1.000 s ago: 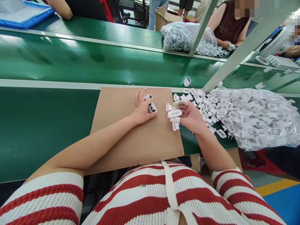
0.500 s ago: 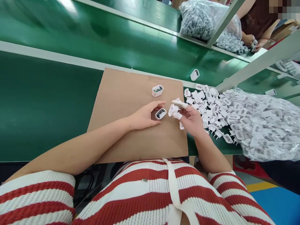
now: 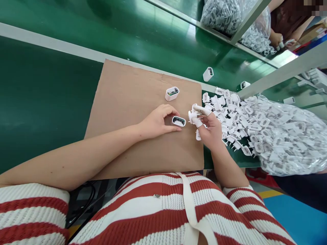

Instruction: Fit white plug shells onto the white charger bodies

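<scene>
My left hand (image 3: 160,121) is curved around a white oval charger housing (image 3: 178,121), thumb along its near side and fingers along its far side. The housing's open end faces up, with parts showing inside. To its right, my right hand (image 3: 209,127), with white covers on thumb and forefinger, pinches a white plug cover (image 3: 192,117) with pins pointing right. The two pieces are apart. A second open housing (image 3: 172,94) stands on the brown cardboard (image 3: 122,98), with a circuit board visible in it.
Many white plug covers (image 3: 230,109) lie heaped right of the cardboard, beside a full clear plastic bag (image 3: 293,136). More housings (image 3: 208,74) sit on the green belt (image 3: 153,44) beyond a pale rail. A slanted metal post (image 3: 276,68) crosses at right. A co-worker's hands (image 3: 281,42) handle white pieces across.
The view has shifted slightly. My left hand and its housing have moved a little right, the housing turning more level. My right hand keeps the plug cover. Another housing now shows by the post.
</scene>
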`<state>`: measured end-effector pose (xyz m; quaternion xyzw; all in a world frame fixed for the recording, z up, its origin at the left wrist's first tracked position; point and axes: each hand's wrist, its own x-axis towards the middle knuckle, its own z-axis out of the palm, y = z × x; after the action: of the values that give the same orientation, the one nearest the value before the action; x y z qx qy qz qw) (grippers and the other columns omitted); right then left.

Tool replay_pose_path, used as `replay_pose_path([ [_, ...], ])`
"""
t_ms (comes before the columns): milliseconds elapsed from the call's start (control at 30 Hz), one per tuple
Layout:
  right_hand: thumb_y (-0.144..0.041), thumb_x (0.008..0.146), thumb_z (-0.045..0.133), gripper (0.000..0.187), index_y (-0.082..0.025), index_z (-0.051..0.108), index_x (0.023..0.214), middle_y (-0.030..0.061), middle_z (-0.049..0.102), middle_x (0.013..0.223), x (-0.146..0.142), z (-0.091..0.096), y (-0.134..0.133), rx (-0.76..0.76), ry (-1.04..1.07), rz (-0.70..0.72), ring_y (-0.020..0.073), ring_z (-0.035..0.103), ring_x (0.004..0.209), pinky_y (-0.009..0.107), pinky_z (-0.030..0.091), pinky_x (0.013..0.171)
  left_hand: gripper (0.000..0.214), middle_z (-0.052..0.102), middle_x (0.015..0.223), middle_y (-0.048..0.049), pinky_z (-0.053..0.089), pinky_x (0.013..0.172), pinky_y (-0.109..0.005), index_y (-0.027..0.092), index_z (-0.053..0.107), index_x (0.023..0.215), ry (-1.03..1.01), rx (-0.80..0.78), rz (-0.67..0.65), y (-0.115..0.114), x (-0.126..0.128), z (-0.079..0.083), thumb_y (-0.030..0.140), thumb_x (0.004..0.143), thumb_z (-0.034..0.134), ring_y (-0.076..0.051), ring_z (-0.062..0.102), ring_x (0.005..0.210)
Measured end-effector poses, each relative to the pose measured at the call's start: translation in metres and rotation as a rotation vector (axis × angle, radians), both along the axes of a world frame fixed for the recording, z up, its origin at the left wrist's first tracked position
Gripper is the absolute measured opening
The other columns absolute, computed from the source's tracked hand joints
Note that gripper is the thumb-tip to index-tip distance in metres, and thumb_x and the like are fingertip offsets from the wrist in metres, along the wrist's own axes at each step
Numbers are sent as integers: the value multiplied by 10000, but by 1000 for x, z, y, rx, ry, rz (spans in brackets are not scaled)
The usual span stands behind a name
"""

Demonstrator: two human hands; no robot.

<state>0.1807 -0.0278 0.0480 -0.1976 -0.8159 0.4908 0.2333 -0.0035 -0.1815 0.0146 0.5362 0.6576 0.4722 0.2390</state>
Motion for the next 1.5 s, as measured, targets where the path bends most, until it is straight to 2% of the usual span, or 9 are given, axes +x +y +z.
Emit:
replay_pose_path([
  [233,-455,899,758,333,-263,693,1163,41,746,1075,-1,6,-6,-316,-110,155,190,737,863,397,646,872,629,611,1243,-83,579,838,-365,247,605,1378,-83,-56,-41,-6,-1,4,425,806,798,-210,635,895],
  [367,-456,890,769,351,-252,701,1167,44,762,1010,0,12,-7,-407,-196,236,210,746,906,397,649,869,840,533,1376,-121,526,1054,-448,221,547,1375,6,-29,-26,-7,9,3,451,662,927,-312,592,1184],
  [500,-424,865,796,418,-269,682,1236,42,760,1107,2,9,-2,-296,-120,102,211,754,915,408,654,884,462,640,1171,-94,493,1071,-467,199,642,1174,53,-8,-15,-1,18,1,419,812,825,-304,605,1159],
  [633,-401,860,803,320,-282,731,1148,40,747,1144,4,4,3,-33,2,-36,241,750,1009,440,644,933,797,671,1285,-62,521,1039,-415,247,447,1524,-121,-8,-118,-2,18,1,340,817,804,-261,644,1119],
  [733,-378,898,765,255,-317,752,1145,40,715,1175,4,5,2,128,33,-25,249,718,1091,432,649,929,821,659,1336,-66,586,894,-365,252,445,1531,-279,-53,-103,-4,18,2,361,804,811,-237,683,1013],
  [967,-288,962,681,295,-362,736,1242,36,698,1162,3,7,2,322,86,-20,227,693,1083,393,635,909,669,709,1305,-43,466,1116,-457,247,436,1554,128,125,-54,-2,23,5,100,911,548,-259,602,1184],
  [1100,-285,963,678,287,-335,740,1239,38,712,1155,3,4,3,416,90,-22,212,711,1027,408,605,955,818,628,1426,-99,482,1106,-449,211,324,1597,7,44,-45,-1,18,-2,219,877,713,-277,574,1259],
  [1267,-326,935,728,257,-305,746,1190,32,740,1061,0,3,-1,399,67,-40,212,723,968,382,608,886,356,676,1151,-100,499,1041,-429,192,698,1187,-4,36,-38,-2,7,-2,379,886,727,-275,617,1128],
  [1500,-217,972,636,309,-306,704,1260,63,737,1110,-5,-4,-10,597,96,147,220,712,1022,372,602,883,275,698,999,-75,506,910,-366,185,760,994,-42,54,-85,4,13,1,428,870,720,-247,634,977],
])
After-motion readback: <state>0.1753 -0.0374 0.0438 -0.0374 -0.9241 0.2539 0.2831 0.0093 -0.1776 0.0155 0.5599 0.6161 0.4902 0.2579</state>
